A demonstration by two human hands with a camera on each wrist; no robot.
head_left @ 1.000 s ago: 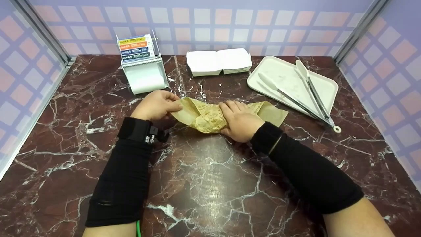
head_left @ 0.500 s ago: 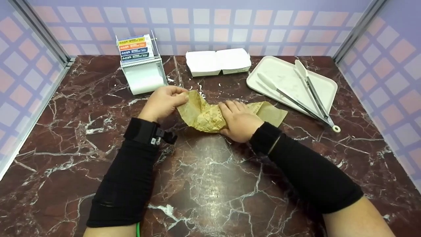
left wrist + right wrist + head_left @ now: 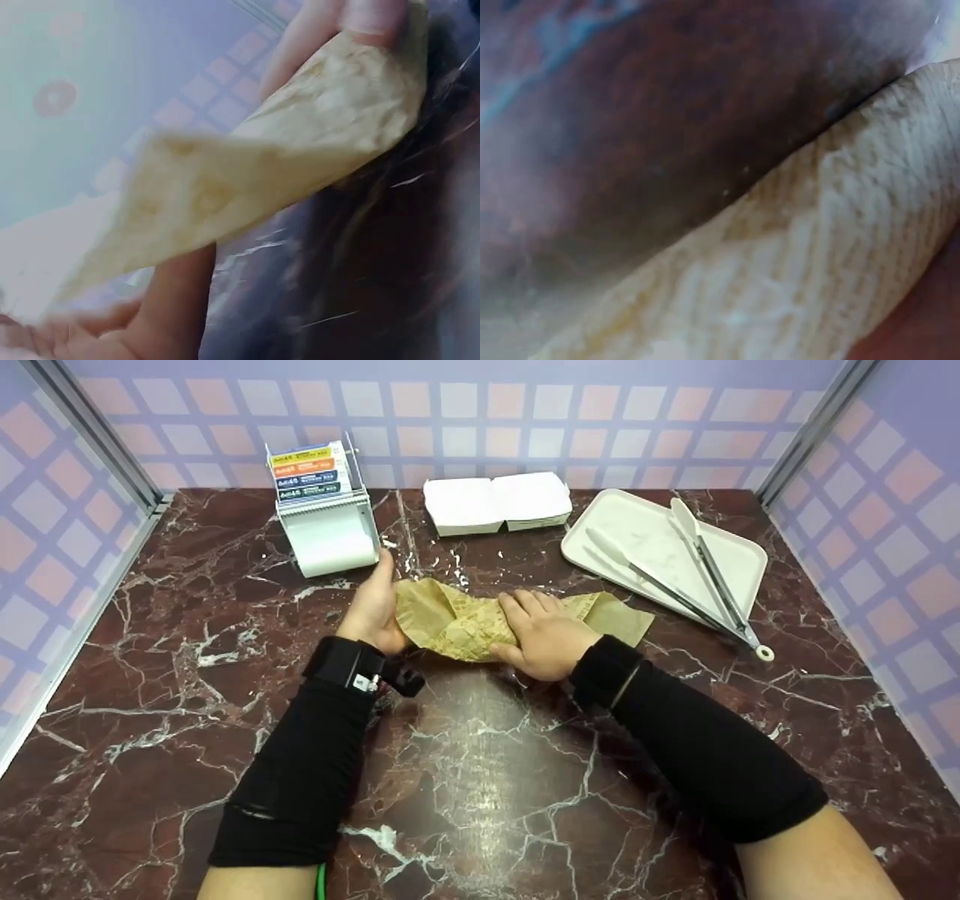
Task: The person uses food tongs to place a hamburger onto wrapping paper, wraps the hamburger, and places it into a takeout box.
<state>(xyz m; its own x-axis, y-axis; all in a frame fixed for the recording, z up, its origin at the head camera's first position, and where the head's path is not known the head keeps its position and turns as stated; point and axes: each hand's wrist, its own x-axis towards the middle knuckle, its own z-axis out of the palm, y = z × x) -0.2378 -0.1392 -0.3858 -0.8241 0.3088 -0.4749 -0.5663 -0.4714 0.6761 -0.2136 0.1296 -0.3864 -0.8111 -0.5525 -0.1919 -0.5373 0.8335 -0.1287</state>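
A brown printed paper wrapper (image 3: 472, 631) lies crumpled around a bulky item in the middle of the table, its contents hidden. Both ends of the paper flare out as loose flaps. My right hand (image 3: 546, 636) rests flat on the wrapped part, fingers extended. At the left flap (image 3: 424, 611), my left hand (image 3: 377, 607) stands on edge with the thumb raised and the lower fingers at the paper's edge. In the left wrist view, a finger (image 3: 180, 300) of that hand reaches beneath the flap. The right wrist view shows the wrapper (image 3: 780, 262) close up.
Behind the left hand stands a label dispenser (image 3: 324, 510) with a white roll and coloured boxes. An open white carton (image 3: 499, 502) sits at the back. Tongs (image 3: 712, 577) lie across a white tray (image 3: 600, 510) at the right. White crumbs (image 3: 457, 570) dot the table.
The left hand first lifted the left flap inward, then let go of it and opened with thumb up. The flap has dropped back outward. The right hand stays on the wrapper.
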